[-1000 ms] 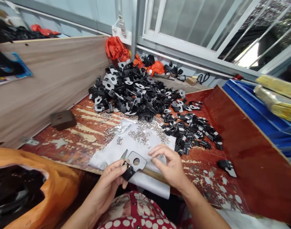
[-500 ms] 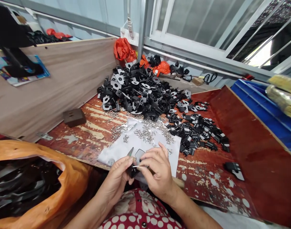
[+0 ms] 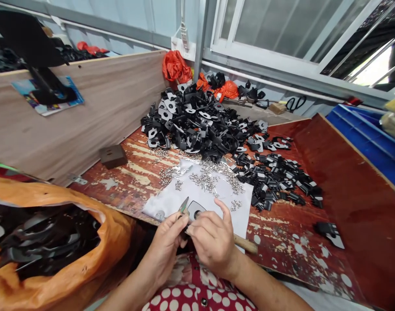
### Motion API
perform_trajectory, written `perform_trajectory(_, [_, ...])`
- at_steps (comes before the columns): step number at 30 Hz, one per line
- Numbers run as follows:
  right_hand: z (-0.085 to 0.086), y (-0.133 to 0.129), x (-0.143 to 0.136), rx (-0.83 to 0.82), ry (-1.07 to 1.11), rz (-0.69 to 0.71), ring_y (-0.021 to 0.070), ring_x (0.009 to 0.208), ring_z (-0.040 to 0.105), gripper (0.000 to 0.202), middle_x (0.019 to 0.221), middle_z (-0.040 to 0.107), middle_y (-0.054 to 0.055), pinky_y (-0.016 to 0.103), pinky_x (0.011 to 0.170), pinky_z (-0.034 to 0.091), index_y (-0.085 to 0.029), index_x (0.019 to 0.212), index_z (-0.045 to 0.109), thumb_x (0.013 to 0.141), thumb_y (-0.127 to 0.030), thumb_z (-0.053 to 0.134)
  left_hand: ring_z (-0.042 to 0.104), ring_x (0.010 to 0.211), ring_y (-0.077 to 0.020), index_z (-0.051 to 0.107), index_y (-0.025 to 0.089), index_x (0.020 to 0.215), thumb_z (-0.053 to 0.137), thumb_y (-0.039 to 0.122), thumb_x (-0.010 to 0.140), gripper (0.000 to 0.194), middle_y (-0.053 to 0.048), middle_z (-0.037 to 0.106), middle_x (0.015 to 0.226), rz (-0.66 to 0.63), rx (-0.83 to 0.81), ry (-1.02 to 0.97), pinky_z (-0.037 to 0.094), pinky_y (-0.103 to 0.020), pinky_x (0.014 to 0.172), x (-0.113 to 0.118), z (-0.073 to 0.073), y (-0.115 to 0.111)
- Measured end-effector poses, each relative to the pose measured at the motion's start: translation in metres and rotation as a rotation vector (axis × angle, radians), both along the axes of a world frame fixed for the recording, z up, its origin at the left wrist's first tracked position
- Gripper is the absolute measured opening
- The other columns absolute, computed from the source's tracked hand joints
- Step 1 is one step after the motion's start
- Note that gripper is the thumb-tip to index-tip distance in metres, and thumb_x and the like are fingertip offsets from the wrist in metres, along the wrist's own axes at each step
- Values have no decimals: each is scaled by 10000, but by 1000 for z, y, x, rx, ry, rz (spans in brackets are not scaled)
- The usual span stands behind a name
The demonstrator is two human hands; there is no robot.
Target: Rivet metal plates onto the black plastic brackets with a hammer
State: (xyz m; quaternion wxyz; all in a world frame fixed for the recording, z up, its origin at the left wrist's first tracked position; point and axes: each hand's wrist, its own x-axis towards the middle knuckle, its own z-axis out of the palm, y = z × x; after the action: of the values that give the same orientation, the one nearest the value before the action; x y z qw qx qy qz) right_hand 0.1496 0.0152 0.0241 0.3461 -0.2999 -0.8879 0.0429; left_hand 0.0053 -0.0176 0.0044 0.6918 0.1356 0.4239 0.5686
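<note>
My left hand (image 3: 169, 231) is closed around a black plastic clip part (image 3: 194, 208). Its pale flat face, with a dark rim and a round hole, shows above the fingers. A pointed, greenish-grey blade-like piece (image 3: 184, 204) sticks up beside the left thumb; whether it belongs to the part I cannot tell. My right hand (image 3: 213, 237) presses thumb and bent fingers together against the part, with one finger raised. What lies in that pinch is hidden. Just beyond both hands, small shiny metal pieces (image 3: 205, 179) and thin pins are spread over a white sheet (image 3: 171, 198).
Black plastic parts (image 3: 197, 121) are heaped at the back, with smaller black pieces (image 3: 275, 177) on the right. An orange bag (image 3: 116, 233) of black parts stands at left. A dark block (image 3: 113, 156), a wooden handle (image 3: 245, 244) and a red side board (image 3: 349, 181) surround the work.
The thin metal pin in my right fingertips has gone from sight. The right fingers have closed in against the black part, which the left hand still holds. The view has shifted left.
</note>
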Motion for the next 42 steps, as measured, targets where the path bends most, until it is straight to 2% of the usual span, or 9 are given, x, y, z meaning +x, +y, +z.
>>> perform_trajectory(4, [-9, -3, -4, -29, 113, -12, 168, 820, 616, 180, 800, 704, -26, 474, 1108, 292, -243, 899, 611, 936, -106, 500, 536, 682, -131, 621, 232, 935, 892, 403, 698, 399, 32, 613, 794, -32, 146, 219, 461, -212, 612, -19, -3, -24])
perform_trajectory(8, [-20, 6, 9, -167, -191, 19, 191, 830, 573, 66, 854, 665, 27, 365, 887, 413, -202, 938, 603, 938, -145, 571, 649, 980, -230, 614, 264, 1153, 775, 446, 820, 412, -26, 703, 1013, -17, 91, 694, 500, -279, 862, -57, -6, -50])
perform_trajectory(12, [-38, 18, 39, -190, -528, -248, 251, 844, 585, 173, 901, 639, 78, 355, 739, 422, -192, 885, 576, 859, -258, 734, 657, 848, -252, 657, 247, 1106, 588, 566, 910, 381, -23, 696, 862, -88, -7, 845, 503, -265, 666, -80, -12, -53])
perform_trajectory(17, [-43, 12, 59, -411, -600, -234, 181, 605, 603, 98, 750, 648, -5, 282, 530, 373, -191, 1034, 575, 944, -222, 601, 515, 534, -183, 677, 205, 984, 488, 561, 936, 406, 44, 542, 608, -75, 43, 959, 405, -253, 506, -57, -39, -24])
perform_trajectory(21, [-21, -2, 65, -362, -372, -110, 178, 718, 659, 438, 860, 678, 8, 271, 618, 457, -250, 1457, 432, 1024, -194, 473, 538, 629, -199, 726, 194, 868, 470, 503, 944, 409, 24, 561, 630, -75, 110, 1043, 414, -269, 612, -45, -56, -10])
perform_trajectory(23, [-13, -8, 64, -292, -251, -65, 175, 732, 648, 516, 862, 656, 22, 275, 647, 477, -267, 1547, 336, 1046, -178, 418, 550, 667, -204, 715, 198, 819, 436, 475, 965, 419, 14, 589, 660, -68, 132, 1080, 411, -274, 648, -46, -60, -10])
perform_trajectory(29, [-26, -12, 51, -277, -325, -22, 175, 637, 609, 513, 782, 610, 22, 280, 567, 472, -228, 1534, 407, 1034, -125, 352, 518, 624, -194, 646, 205, 740, 392, 450, 985, 429, 21, 552, 624, -15, 138, 1143, 393, -275, 618, -47, -63, -14])
perform_trajectory(36, [-31, -15, 55, -319, -310, -49, 183, 678, 619, 558, 818, 625, 30, 294, 619, 491, -247, 1575, 326, 1032, -125, 365, 581, 669, -202, 684, 187, 807, 371, 462, 1002, 460, -2, 640, 693, -35, 131, 1140, 434, -272, 641, -46, -68, -12])
perform_trajectory(42, [-34, -3, 44, -513, -382, -107, 204, 900, 634, 469, 1039, 678, 53, 327, 797, 517, -244, 1473, 450, 1013, -171, 503, 693, 820, -255, 753, 173, 921, 455, 533, 964, 469, -44, 745, 829, -127, 207, 1087, 526, -288, 745, -59, -42, -24])
